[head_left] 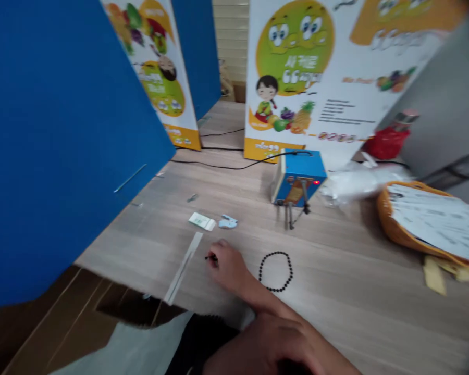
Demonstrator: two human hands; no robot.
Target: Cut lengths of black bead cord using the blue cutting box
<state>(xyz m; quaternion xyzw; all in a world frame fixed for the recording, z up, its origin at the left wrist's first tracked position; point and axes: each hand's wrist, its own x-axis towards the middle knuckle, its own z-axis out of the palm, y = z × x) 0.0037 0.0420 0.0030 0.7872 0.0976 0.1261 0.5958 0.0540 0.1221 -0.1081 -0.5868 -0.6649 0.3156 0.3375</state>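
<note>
1. A small black item [211, 258] is pinched between the fingertips of the right grip [229, 268], pressed together just above a light wood-grain worktop [336, 307].
2. A ring of round black beads [275, 272] is laid flat on the worktop, just beside the right grip.
3. The left grip [261, 341] is seen in the foreground, apparently laid across the right forearm; whether it is spread or closed cannot be told.
4. Fine bead work is judged to be in hand, from the pinched item and the nearby ring. So tiny a piece is judged to call for a steady, exact pinch.
5. A long, pale flat strip [183, 268], a white card packet [201, 221] and a pale blue piece [227, 222] are set out ahead of the right grip.
6. A blue box with a red lamp and metal prongs [299, 177] is placed farther back, near an orange basket of white papers [391, 221].
7. The black item is largely hidden by the fingers, so its exact form cannot be made out. The left grip is partly cut off by the lower edge, and the basket's papers are too blurred to be read.
</note>
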